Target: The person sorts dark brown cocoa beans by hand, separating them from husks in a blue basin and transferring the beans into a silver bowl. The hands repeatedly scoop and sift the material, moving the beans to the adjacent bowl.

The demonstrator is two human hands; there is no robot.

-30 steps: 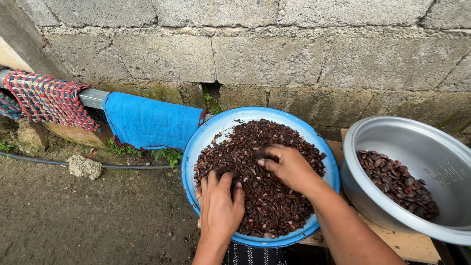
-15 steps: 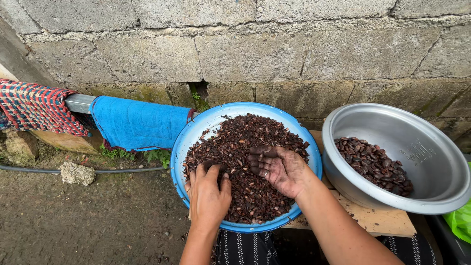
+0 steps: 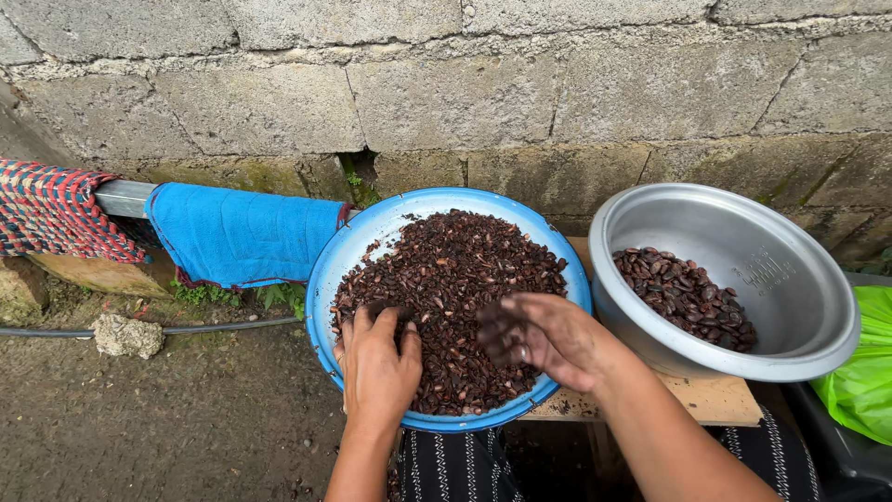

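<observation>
Both hands have shifted since half a second back: the right one has lifted off the heap and turned, the left has slid a little toward the near rim.

Wall (image 3: pixel 446 93) of grey blocks fills the top of the frame. Blue basin (image 3: pixel 358 246) sits at centre, holding a wide heap of dark beans (image 3: pixel 455 279). Steel bowl (image 3: pixel 790 279) at centre right, just beside the basin and tilted toward it, with a smaller lot of dark beans in its bottom. Both rest on a wooden surface (image 3: pixel 715 400) at lower right. Blue cloth (image 3: pixel 242 232) and a red-patterned cloth (image 3: pixel 56 209) hang over a rail at the left; a green bag (image 3: pixel 859 381) shows at the right edge.

Left hand (image 3: pixel 378 367) lies flat on the heap at the lower left of the basin, fingers spread, gripping nothing that shows. Right hand (image 3: pixel 548 339) hovers over the lower right of the heap, loosely cupped and blurred; whether it holds beans I cannot tell. It is the nearer hand to the steel bowl, which lies to its right across the basin rim. Nothing stands between.
</observation>
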